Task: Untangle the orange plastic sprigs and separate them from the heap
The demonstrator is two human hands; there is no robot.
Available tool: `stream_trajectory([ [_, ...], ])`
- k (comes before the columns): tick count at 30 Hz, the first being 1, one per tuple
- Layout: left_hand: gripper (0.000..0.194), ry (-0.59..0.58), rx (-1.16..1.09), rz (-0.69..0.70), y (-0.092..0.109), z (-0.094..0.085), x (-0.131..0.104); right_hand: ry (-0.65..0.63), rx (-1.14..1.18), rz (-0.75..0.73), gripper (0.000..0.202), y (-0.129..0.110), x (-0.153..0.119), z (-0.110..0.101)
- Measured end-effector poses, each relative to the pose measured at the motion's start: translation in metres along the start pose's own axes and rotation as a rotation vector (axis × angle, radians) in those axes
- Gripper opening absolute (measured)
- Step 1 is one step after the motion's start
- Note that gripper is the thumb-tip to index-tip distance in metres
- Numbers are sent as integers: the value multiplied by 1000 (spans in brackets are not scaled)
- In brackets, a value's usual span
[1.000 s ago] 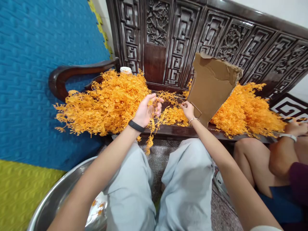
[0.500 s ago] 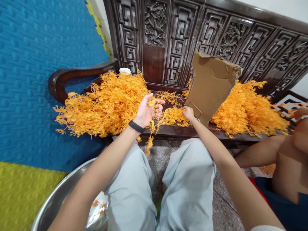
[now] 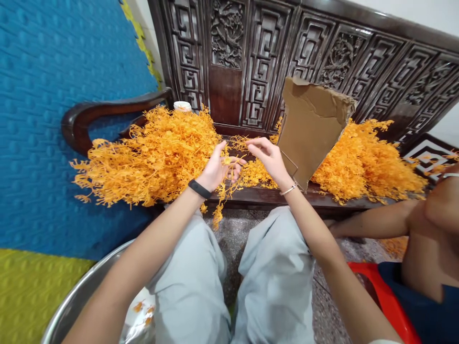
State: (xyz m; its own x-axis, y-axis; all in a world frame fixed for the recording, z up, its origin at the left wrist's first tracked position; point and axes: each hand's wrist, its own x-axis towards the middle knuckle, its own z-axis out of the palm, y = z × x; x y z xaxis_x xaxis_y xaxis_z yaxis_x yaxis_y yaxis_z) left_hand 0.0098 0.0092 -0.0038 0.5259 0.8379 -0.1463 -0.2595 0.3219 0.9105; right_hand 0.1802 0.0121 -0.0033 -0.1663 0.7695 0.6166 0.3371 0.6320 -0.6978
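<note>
My left hand (image 3: 218,168), with a black band at its wrist, is half curled palm up around an orange plastic sprig (image 3: 218,210), whose stems dangle below the fingers. My right hand (image 3: 267,155) is raised just to the right of it, thumb and forefinger pinched together; anything between those fingertips is too small to make out. Under the hands, a small heap of loose orange pieces (image 3: 256,173) lies on the dark wooden bench (image 3: 247,195). A large pile of orange sprigs (image 3: 154,153) rises left of my left hand.
A brown cardboard sheet (image 3: 311,126) stands upright on the bench, with another orange pile (image 3: 366,165) beyond it. A metal basin (image 3: 82,286) sits at lower left. At right, another person's arm (image 3: 376,220) is near a red stool (image 3: 383,291). A white container (image 3: 182,106) stands behind the left pile.
My right hand has lifted from the loose orange pieces and moved up and left, closer to my left hand. The left hand keeps hold of its sprig.
</note>
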Motion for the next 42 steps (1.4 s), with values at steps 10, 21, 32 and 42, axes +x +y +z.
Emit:
stream_trajectory([
  [10, 70, -68, 98, -43, -7, 1, -1, -287, -147, -192, 12, -23, -13, 23],
  [21, 60, -67, 398, 78, 3, 1, -10, -13, 210, 62, 11, -14, -4, 15],
  [32, 44, -89, 505, 84, -4, 2, -10, -232, 340, 306, 19, -7, -1, 6],
  [42, 47, 0, 675, 44, -8, 0, -5, -429, 240, 270, 21, 11, -2, -4],
])
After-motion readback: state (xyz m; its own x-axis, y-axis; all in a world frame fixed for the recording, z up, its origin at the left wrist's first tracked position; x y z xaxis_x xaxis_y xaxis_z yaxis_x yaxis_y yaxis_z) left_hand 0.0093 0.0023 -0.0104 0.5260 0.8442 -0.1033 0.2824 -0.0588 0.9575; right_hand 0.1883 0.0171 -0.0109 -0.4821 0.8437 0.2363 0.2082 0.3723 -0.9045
